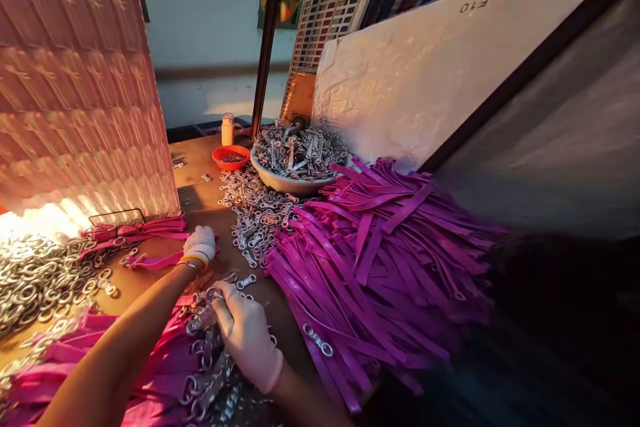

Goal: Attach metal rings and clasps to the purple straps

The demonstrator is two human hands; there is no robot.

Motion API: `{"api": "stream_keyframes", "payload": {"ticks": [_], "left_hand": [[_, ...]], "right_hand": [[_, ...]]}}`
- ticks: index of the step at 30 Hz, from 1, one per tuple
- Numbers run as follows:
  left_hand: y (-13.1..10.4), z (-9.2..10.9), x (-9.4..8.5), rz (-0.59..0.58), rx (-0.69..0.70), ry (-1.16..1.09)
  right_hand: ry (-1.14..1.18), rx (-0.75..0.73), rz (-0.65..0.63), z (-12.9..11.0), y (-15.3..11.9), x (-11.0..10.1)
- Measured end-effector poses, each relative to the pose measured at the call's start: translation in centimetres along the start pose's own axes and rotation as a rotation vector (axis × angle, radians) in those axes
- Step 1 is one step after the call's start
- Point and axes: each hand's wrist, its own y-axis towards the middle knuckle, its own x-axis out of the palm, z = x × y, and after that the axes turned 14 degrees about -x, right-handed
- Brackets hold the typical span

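Note:
My left hand, in a white dotted glove, is closed beside a magenta strap that runs up to it. Its fingertips are hidden, and a bit of magenta shows at its far side. Nearer to me, my right hand wears a thin pale glove. Thumb and forefinger pinch at a shiny metal link, partly covered by the fingers. Beneath both arms lies a row of magenta straps with metal ringed links at their ends.
A large pile of magenta straps lies to the right. Behind it stands a bowl heaped with metal links, with more loose links beside it. A small orange dish, a bottle, metal rings and a ribbed plastic panel are leftward.

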Motion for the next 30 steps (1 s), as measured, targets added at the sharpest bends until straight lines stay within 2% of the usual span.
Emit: {"api": "stream_keyframes", "payload": {"ticks": [3, 6, 8, 11, 13, 16, 18, 20, 24, 25, 27, 29, 30], "left_hand": [[-1.4, -1.2, -0.7, -0.072, 0.023, -0.074], [-4.9, -3.7, -2.5, -0.201, 0.026, -0.191], [-8.0, -5.9, -3.6, -0.342, 0.031, -0.422], [-12.8, -8.9, -4.5, -0.540, 0.020, -0.898], [-15.4, -10.5, -4.7, -0.546, -0.023, -1.031], [-17.8, -12.0, -4.6, -0.456, -0.039, -1.054], [-18.4, -12.6, -4.6, -0.416, -0.012, -1.029], [-18.5, -13.2, -4.8, -0.376, 0.031, -0.904], [-17.8, -14.1, -4.9, -0.215, 0.217, -0.572], [-17.6, -14.4, -4.7, -0.215, 0.256, -0.554], [-17.3, -15.0, -4.1, -0.316, 0.245, -0.604], [-17.2, -15.6, -3.4, -0.423, 0.115, -0.715], [-17.2, -15.9, -3.2, -0.436, 0.049, -0.778]], "right_hand": [[0.022, -0.019, -0.003, 0.2, 0.3, 0.0], [0.066, -0.085, 0.043, 0.3, 1.3, -0.3], [0.105, -0.125, 0.040, 0.0, 2.2, -0.7], [0.115, -0.169, -0.032, -1.2, 3.4, -1.0], [0.029, -0.173, -0.102, -2.3, 4.1, -1.0], [-0.156, -0.189, -0.249, -4.0, 4.6, -0.6], [-0.268, -0.251, -0.356, -4.8, 4.7, -0.3], [-0.379, -0.342, -0.445, -5.4, 4.6, 0.0], [-0.554, -0.448, -0.500, -5.7, 4.5, 0.9], [-0.577, -0.450, -0.498, -5.8, 4.5, 1.2], [-0.589, -0.439, -0.503, -5.9, 4.6, 1.5], [-0.540, -0.425, -0.523, -6.2, 4.9, 1.5], [-0.495, -0.415, -0.540, -6.4, 5.2, 1.4]]}}
